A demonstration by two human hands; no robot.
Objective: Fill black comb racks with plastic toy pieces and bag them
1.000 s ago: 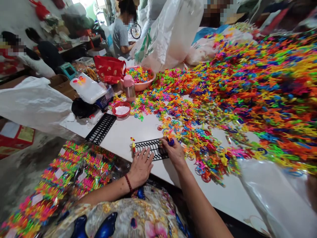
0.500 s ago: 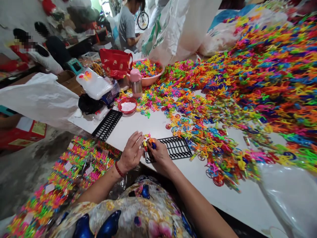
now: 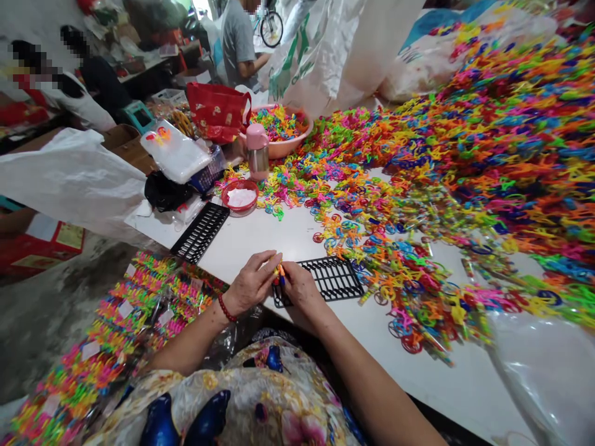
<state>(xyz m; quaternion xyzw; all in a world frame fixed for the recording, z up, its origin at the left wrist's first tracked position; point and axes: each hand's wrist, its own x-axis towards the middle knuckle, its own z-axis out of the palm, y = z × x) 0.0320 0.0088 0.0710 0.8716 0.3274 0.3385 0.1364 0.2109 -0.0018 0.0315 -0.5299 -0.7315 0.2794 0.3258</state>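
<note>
Fingertips of the left hand (image 3: 250, 286) and right hand (image 3: 301, 284) pinch small coloured pieces (image 3: 281, 279) over the left end of a black slotted rack (image 3: 322, 262), lower centre of the frame, apparently a two-handed positioning step whose next move calls for steady pressure.

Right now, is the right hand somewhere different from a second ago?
Yes. Judged against the small red basket, the right hand has moved left, to the near black rack's left end.

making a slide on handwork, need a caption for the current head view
Two hands meet over a black rack beside a heap of colourful plastic toys.
</note>
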